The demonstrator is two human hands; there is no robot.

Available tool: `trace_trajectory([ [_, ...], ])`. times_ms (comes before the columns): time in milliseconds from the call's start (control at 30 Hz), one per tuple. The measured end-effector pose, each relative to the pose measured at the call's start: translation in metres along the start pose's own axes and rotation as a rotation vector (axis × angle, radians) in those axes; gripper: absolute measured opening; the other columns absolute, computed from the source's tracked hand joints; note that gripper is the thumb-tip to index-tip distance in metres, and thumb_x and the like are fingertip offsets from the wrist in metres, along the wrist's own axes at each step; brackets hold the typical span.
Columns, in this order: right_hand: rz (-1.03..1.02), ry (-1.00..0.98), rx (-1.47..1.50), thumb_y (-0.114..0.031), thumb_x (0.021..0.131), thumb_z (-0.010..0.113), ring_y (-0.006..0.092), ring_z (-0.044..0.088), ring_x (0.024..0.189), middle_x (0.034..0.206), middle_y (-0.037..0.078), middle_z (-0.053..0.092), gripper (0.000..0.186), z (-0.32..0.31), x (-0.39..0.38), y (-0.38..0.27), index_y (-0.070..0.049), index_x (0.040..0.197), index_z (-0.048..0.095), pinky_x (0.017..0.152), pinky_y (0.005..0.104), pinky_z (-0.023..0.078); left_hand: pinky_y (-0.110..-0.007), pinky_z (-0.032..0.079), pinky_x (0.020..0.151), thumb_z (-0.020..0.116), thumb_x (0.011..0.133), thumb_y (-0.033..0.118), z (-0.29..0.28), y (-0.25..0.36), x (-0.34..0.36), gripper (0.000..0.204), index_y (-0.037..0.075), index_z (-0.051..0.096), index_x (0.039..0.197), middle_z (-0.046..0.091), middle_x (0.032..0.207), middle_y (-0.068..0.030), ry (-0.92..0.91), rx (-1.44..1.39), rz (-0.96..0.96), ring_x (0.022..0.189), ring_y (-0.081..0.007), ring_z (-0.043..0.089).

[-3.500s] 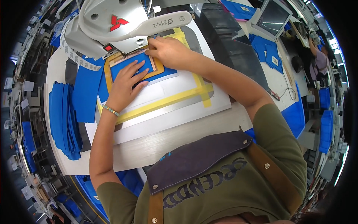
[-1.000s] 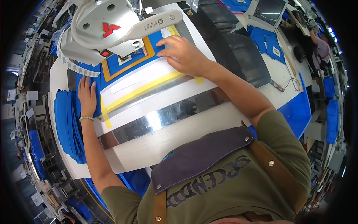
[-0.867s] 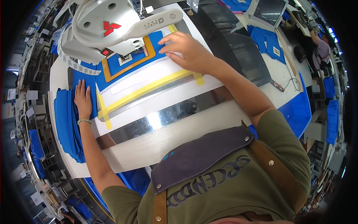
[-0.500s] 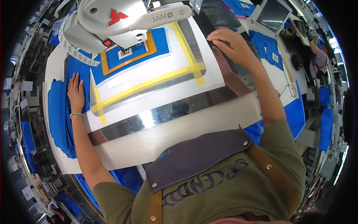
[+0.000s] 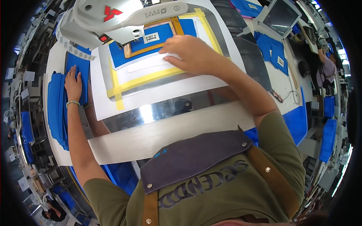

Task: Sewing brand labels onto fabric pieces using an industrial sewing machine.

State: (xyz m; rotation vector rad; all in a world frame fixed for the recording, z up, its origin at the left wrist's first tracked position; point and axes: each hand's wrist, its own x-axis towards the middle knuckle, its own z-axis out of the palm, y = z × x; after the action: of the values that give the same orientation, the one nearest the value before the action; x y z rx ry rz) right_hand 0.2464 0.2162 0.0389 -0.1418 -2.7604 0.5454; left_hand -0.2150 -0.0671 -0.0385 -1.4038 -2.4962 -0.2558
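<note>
My left hand (image 5: 74, 82) lies flat, fingers slightly spread, on a blue fabric piece (image 5: 83, 67) beside a stack of folded blue fabric (image 5: 56, 109). My right hand (image 5: 192, 53) is over the lower right corner of an orange-brown rectangular frame (image 5: 142, 51), its thumb and forefinger apart. Its other fingers are partly hidden. Inside the frame, a small white label (image 5: 151, 38) lies on blue fabric (image 5: 166, 31). Below is a white sheet (image 5: 124, 98) with yellow tape (image 5: 141, 78) along its borders. A white sewing machine head (image 5: 109, 28) overhangs the frame's left part.
A shiny metal plate (image 5: 151, 113) lies along the table's near edge (image 5: 169, 126). To the right are labelled blue fabric pieces (image 5: 279, 60), a tilted screen (image 5: 281, 19) and a blue bin (image 5: 296, 120). Another person (image 5: 327, 69) is at the far right.
My right hand has moved left and inward, from beside the white sheet to the frame's corner. The frame and taped sheet have shifted right relative to the machine head. My left hand stays on the blue fabric.
</note>
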Motion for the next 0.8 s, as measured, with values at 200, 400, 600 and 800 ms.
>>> trace_trajectory([
  [200, -0.064, 0.112, -0.069, -0.031, 0.092, 0.080, 0.0287, 0.067, 0.106, 0.107, 0.011, 0.073, 0.034, 0.030, 0.000, 0.006, -0.002, 0.109, 0.079, 0.093, 0.0409, 0.055, -0.046, 0.049, 0.105, 0.071, 0.098, 0.023, 0.003, 0.109, 0.046, 0.042, 0.000, 0.068, 0.133, 0.071, 0.132, -0.0244, 0.131, -0.421, 0.039, 0.124, -0.0415, 0.065],
  [400, 0.009, 0.182, -0.003, -0.030, 0.090, 0.081, 0.0295, 0.067, 0.105, 0.107, 0.012, 0.072, 0.032, 0.041, -0.002, 0.026, -0.002, 0.103, 0.079, 0.090, 0.0408, 0.055, -0.045, 0.054, 0.099, 0.082, 0.089, 0.033, 0.052, 0.191, 0.079, 0.047, 0.004, 0.072, 0.125, 0.077, 0.121, -0.0167, 0.076, -0.246, 0.095, 0.114, -0.0368, 0.072],
  [600, 0.041, 0.213, 0.085, -0.029, 0.091, 0.081, 0.0293, 0.067, 0.104, 0.105, 0.010, 0.071, 0.027, 0.048, 0.001, 0.026, -0.004, 0.099, 0.076, 0.088, 0.0396, 0.055, -0.044, 0.056, 0.092, 0.081, 0.088, 0.022, 0.061, 0.208, 0.071, 0.037, 0.005, 0.074, 0.120, 0.077, 0.114, -0.0213, 0.257, -0.441, 0.072, 0.108, -0.0401, 0.074],
  [800, 0.106, 0.202, 0.082, -0.030, 0.087, 0.082, 0.0322, 0.065, 0.105, 0.107, 0.010, 0.072, 0.027, 0.051, 0.002, 0.022, -0.006, 0.099, 0.077, 0.092, 0.0446, 0.053, -0.049, 0.056, 0.092, 0.075, 0.087, 0.023, 0.062, 0.185, 0.084, 0.029, 0.001, 0.077, 0.107, 0.078, 0.101, -0.0240, 0.277, -0.379, -0.085, 0.101, -0.0430, 0.073],
])
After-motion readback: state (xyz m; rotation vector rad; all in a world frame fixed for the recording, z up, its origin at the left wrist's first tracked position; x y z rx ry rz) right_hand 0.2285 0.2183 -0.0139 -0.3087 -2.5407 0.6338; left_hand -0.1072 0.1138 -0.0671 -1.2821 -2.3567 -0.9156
